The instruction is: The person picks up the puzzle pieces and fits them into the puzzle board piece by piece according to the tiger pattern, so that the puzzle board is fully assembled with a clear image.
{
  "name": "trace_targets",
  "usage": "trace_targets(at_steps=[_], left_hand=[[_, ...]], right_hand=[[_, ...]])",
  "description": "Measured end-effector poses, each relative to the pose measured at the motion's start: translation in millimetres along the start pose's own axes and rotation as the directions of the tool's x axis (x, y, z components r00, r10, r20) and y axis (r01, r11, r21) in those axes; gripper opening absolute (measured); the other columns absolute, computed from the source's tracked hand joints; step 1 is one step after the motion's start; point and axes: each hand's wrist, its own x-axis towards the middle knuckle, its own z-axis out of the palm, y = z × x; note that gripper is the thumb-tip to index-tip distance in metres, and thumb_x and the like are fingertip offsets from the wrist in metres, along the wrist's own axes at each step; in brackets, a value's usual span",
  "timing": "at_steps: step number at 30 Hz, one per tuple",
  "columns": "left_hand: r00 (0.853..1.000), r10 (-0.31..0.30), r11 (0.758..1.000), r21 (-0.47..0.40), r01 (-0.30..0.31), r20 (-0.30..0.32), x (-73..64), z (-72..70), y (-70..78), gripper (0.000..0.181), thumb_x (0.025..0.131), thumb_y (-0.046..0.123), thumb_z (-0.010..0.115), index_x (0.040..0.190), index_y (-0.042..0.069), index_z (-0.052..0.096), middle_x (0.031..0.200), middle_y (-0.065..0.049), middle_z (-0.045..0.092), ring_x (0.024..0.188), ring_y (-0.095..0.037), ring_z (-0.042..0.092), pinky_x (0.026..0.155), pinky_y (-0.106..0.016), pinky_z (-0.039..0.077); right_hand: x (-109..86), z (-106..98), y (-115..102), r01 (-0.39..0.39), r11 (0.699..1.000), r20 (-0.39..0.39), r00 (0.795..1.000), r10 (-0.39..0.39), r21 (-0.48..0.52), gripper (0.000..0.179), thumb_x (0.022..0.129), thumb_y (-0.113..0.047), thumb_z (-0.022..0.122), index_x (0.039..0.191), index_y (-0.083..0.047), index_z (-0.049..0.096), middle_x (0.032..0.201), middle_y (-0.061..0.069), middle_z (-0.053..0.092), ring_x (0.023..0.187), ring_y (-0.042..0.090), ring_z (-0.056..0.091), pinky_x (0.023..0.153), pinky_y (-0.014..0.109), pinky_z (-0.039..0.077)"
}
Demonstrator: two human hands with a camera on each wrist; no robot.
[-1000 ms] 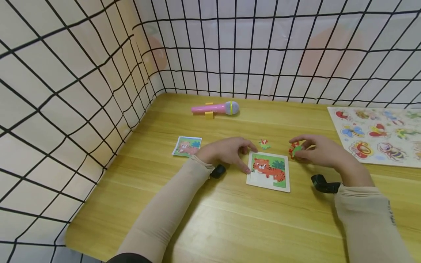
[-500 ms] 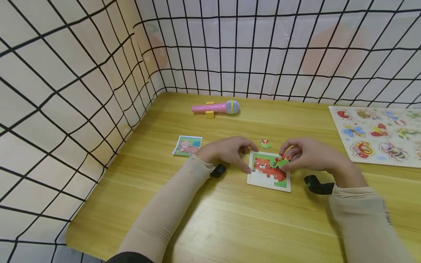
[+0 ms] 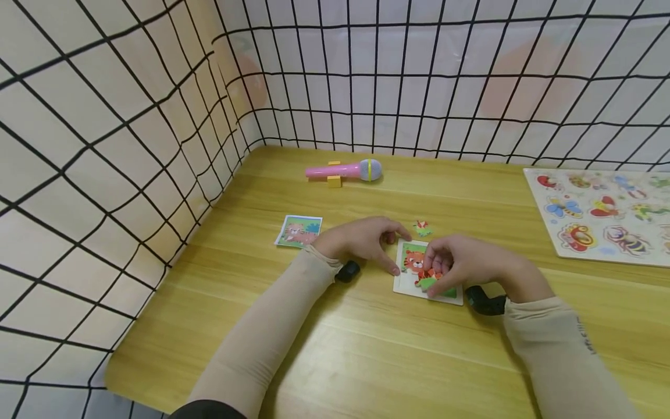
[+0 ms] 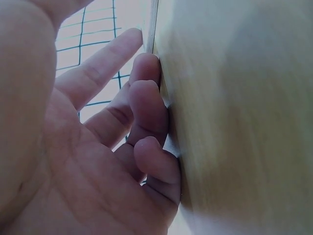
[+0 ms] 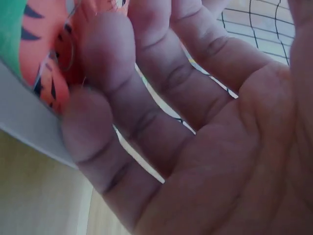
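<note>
A small square jigsaw board (image 3: 404, 283) with an orange tiger picture lies on the table, its lower left a bare pale area. My left hand (image 3: 369, 241) rests at its left side, thumb and index finger touching the edge near the top left corner. In the left wrist view, the other fingertips (image 4: 149, 105) of that hand bend down to the tabletop. Over the lower middle of the board, my right hand (image 3: 463, 265) pinches a green and orange jigsaw piece (image 3: 427, 283) between thumb and fingers. The right fingers cover part of the tiger.
Another jigsaw piece (image 3: 422, 228) lies just behind the board. A picture card (image 3: 299, 231) sits left of my left hand. Farther back is a pink toy microphone (image 3: 342, 171) on yellow blocks. A large insect puzzle board (image 3: 602, 221) lies at right; black netting (image 3: 387, 75) borders the table.
My right hand has brought the jigsaw piece from right of the board, leftward and nearer to me, to over its lower middle. The left hand and board have stayed put.
</note>
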Motion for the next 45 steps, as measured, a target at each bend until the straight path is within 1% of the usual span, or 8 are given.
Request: trace_targets(at_steps=[5,10,16,24,29,32,40,45], left_hand=[[1.0,0.005,1.0,0.013,-0.005,0.001,0.1,-0.7,0.4,0.07,0.075,0.031,0.092,0.135,0.015,0.061,0.111,-0.002,0.054,0.103,-0.015,0.048,0.089,-0.024,0.041],[1.0,0.006,1.0,0.019,-0.006,0.0,0.8,-1.6,1.1,0.069,0.075,0.031,0.092,0.135,0.015,0.061,0.11,-0.002,0.054,0.102,-0.015,0.048,0.088,-0.025,0.041],[1.0,0.011,0.999,0.03,-0.011,0.003,0.8,-2.6,2.0,0.07,0.075,0.032,0.092,0.135,0.015,0.061,0.109,-0.003,0.054,0.101,-0.015,0.048,0.087,-0.025,0.041],[1.0,0.012,0.999,0.036,-0.012,0.003,1.1,-2.8,2.1,0.07,0.075,0.032,0.092,0.135,0.015,0.061,0.109,-0.003,0.054,0.101,-0.015,0.048,0.087,-0.025,0.041],[1.0,0.016,0.999,0.05,-0.016,0.001,2.1,-2.5,1.8,0.069,0.076,0.033,0.091,0.135,0.016,0.061,0.108,-0.002,0.054,0.1,-0.014,0.048,0.087,-0.024,0.041],[1.0,0.013,0.999,0.046,-0.013,0.002,2.0,-2.4,2.7,0.069,0.076,0.032,0.091,0.135,0.015,0.061,0.109,-0.002,0.054,0.101,-0.015,0.048,0.087,-0.025,0.041],[1.0,0.002,0.999,0.039,-0.002,0.001,0.8,-2.7,4.3,0.07,0.076,0.032,0.091,0.136,0.016,0.06,0.111,-0.002,0.054,0.103,-0.015,0.048,0.089,-0.025,0.041],[1.0,-0.008,0.999,0.042,0.008,-0.002,-0.7,-2.3,3.8,0.07,0.075,0.032,0.092,0.136,0.016,0.061,0.112,-0.001,0.054,0.104,-0.015,0.048,0.09,-0.025,0.041]], right_hand=[[2.6,2.7,-0.6,-0.04,0.998,0.006,0.999,0.04,-0.041,0.042,0.071,-0.023,0.094,0.093,-0.006,0.062,0.078,0.004,0.053,0.072,0.019,0.049,0.063,0.026,0.042],[1.9,2.7,-1.7,-0.036,0.997,0.0,0.999,0.036,-0.065,0.042,0.071,-0.024,0.094,0.094,-0.007,0.063,0.079,0.004,0.053,0.073,0.018,0.049,0.063,0.026,0.041],[0.6,1.6,-1.0,-0.001,0.995,0.007,1.0,0.002,-0.101,0.03,0.077,-0.025,0.09,0.095,-0.011,0.07,0.076,0.0,0.054,0.069,0.014,0.049,0.062,0.025,0.041],[0.8,1.5,-1.0,-0.033,0.995,-0.005,0.999,0.033,-0.096,0.017,0.08,-0.019,0.087,0.085,-0.011,0.073,0.072,-0.002,0.055,0.068,0.014,0.05,0.061,0.026,0.041],[0.7,1.4,-1.5,-0.072,0.989,-0.023,0.997,0.07,-0.127,0.019,0.082,-0.02,0.086,0.078,-0.012,0.069,0.071,-0.003,0.056,0.068,0.015,0.05,0.062,0.027,0.041],[1.0,1.4,-1.6,-0.097,0.985,-0.031,0.995,0.093,-0.141,0.02,0.082,-0.022,0.086,0.078,-0.013,0.069,0.071,-0.002,0.055,0.069,0.016,0.05,0.062,0.028,0.041],[0.9,1.7,-1.6,-0.093,0.986,-0.058,0.995,0.085,-0.136,0.024,0.078,-0.021,0.089,0.085,-0.012,0.068,0.073,0.0,0.053,0.069,0.018,0.049,0.062,0.029,0.041],[2.0,2.7,-2.9,-0.098,0.983,-0.052,0.995,0.091,-0.157,0.023,0.077,-0.024,0.09,0.08,-0.014,0.069,0.072,-0.001,0.054,0.069,0.017,0.05,0.063,0.029,0.041]])
